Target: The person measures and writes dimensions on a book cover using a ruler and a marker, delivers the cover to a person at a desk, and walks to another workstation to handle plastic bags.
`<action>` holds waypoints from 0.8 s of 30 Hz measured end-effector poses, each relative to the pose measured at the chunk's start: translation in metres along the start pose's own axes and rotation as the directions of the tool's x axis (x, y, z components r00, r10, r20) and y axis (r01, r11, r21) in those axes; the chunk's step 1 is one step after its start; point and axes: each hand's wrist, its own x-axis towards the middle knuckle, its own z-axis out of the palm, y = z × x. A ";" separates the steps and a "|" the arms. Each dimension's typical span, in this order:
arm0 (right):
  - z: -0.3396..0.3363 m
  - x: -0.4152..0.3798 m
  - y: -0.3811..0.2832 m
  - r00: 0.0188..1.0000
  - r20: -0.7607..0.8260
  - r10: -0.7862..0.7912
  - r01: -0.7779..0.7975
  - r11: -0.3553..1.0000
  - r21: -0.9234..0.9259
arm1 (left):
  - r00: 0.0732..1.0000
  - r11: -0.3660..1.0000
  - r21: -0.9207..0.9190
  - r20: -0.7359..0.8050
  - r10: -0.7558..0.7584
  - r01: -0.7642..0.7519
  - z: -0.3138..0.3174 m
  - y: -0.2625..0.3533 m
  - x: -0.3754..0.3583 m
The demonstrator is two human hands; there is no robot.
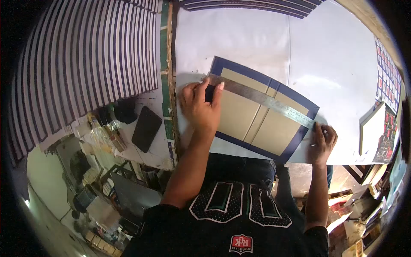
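Observation:
An open book cover [239, 109] lies tilted on the white tabletop, with beige boards inside a dark blue border and a narrow spine strip between them. Across its upper part runs a metal ruler [265, 100], slanting down to the right. My left hand [200, 105] grips the ruler's left end at the cover's edge, thumb on top and fingers bent. At the opposite end, my right hand [323, 143] has its fingers curled, with a fingertip against the ruler by the cover's right edge. A small pale tip shows beside that hand; I cannot make out what it is.
Striped dark-and-light strips [94, 55] cover the table at left, and more striped strips [257, 6] lie at the far edge. A dark phone-like slab [147, 129] rests left of the wooden table seam [170, 85]. A white pad [371, 128] sits at right.

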 end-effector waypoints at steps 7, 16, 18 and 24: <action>0.001 0.001 -0.001 1.000 0.008 -0.017 0.017 0.999 -0.035 | 0.998 0.998 0.028 -0.033 0.054 -0.053 0.001 0.000 0.003; -0.004 0.004 -0.003 1.000 0.018 -0.011 0.011 1.000 0.001 | 0.997 0.996 0.043 -0.007 0.082 -0.081 0.004 0.003 0.000; -0.003 0.005 -0.002 1.000 0.016 -0.020 0.020 1.000 -0.015 | 0.996 0.995 0.047 0.009 0.092 -0.092 0.005 0.003 -0.001; -0.007 0.005 0.000 0.999 0.050 -0.016 0.016 1.000 0.012 | 0.992 0.990 0.074 0.041 0.116 -0.118 0.004 0.003 -0.001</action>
